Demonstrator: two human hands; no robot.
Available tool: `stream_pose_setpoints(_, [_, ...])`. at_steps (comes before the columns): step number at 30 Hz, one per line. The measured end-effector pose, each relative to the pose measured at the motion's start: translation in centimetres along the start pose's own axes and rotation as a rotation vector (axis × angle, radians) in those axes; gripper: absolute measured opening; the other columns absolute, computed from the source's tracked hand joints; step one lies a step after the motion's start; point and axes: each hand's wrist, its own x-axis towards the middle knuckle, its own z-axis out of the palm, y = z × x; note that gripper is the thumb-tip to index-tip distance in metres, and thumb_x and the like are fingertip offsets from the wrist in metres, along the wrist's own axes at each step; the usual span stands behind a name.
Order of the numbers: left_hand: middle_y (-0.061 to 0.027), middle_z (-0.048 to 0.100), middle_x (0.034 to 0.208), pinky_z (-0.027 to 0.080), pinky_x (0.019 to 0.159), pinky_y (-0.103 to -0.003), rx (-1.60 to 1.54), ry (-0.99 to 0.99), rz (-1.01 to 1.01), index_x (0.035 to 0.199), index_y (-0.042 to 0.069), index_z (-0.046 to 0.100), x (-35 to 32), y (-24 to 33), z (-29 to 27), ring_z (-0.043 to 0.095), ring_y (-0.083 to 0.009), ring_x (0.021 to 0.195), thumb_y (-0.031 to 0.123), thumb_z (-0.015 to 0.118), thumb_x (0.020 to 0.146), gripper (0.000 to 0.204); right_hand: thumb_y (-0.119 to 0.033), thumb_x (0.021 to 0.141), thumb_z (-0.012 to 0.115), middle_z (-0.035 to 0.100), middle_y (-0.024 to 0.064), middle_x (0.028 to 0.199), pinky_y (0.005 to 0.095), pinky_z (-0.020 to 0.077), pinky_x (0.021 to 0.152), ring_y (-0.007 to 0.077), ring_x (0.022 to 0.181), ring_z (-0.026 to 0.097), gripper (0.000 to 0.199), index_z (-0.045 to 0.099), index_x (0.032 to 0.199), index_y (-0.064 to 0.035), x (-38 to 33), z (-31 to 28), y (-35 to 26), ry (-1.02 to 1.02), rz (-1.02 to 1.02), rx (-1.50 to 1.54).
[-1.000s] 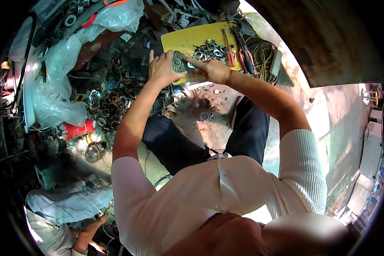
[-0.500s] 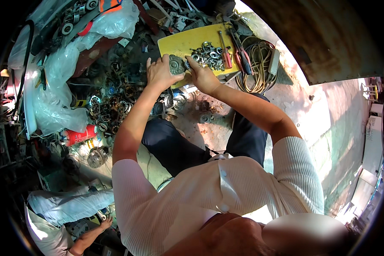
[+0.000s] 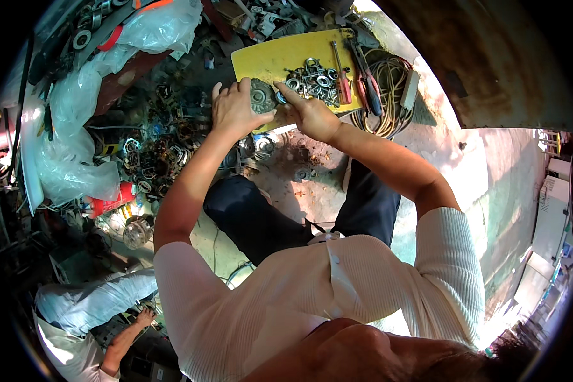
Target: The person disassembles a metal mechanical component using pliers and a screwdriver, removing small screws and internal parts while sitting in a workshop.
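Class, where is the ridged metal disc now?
In the head view, the disc is upper left of centre, in the grip of the left hand, beside the right hand, by the yellow board's left edge.

A red canister lies at the left side. Directly above this canister there spreads a clear plastic bag, and much higher is a red ring. To the right of the canister and a little above is a heap of small metal parts. Near the canister, below and to the right, is a shiny round part. Well below the canister is a person in light blue trousers.
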Motion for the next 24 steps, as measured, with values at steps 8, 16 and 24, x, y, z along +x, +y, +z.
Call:
stream_pose_setpoints(8, [-0.0231, 0.064, 0.104, 0.029, 0.108, -0.048, -0.019, 0.015, 0.029, 0.119, -0.001, 0.048, 0.1, -0.5, 0.3, 0.061, -0.0371, 0.100, 0.053, 0.080, 0.063, 0.084, -0.014, 0.091, 0.056, 0.065, 0.0242, 0.077, 0.0472, 0.0539, 0.067, 0.0406, 0.070, 0.066, 0.067, 0.028, 0.151, -0.0173, 0.7, -1.5, 1.0, -0.105, -0.077, -0.071])
stream_pose_setpoints(16, [-0.0221, 0.064, 0.104, 0.029, 0.108, -0.050, 0.004, 0.002, 0.043, 0.118, 0.000, 0.049, 0.3, -0.6, 0.1, 0.062, -0.0375, 0.099, 0.052, 0.080, 0.064, 0.082, -0.013, 0.088, 0.057, 0.064, 0.0237, 0.075, 0.0471, 0.0539, 0.064, 0.0390, 0.066, 0.065, 0.073, 0.023, 0.153, -0.0188, 1.3, -1.9, 0.9, -0.141, -0.099, -0.153])
stream_pose_setpoints(24, [-0.0211, 0.064, 0.110, 0.026, 0.111, -0.050, 0.007, -0.056, 0.108, 0.125, 0.000, 0.048, 0.8, -1.5, -0.1, 0.061, -0.0371, 0.105, 0.050, 0.080, 0.061, 0.087, -0.028, 0.090, 0.061, 0.067, 0.0175, 0.077, 0.0447, 0.0533, 0.062, 0.0354, 0.064, 0.065, 0.073, 0.024, 0.153, -0.0247, 2.0, -2.8, 2.3, -0.273, -0.244, -0.222])
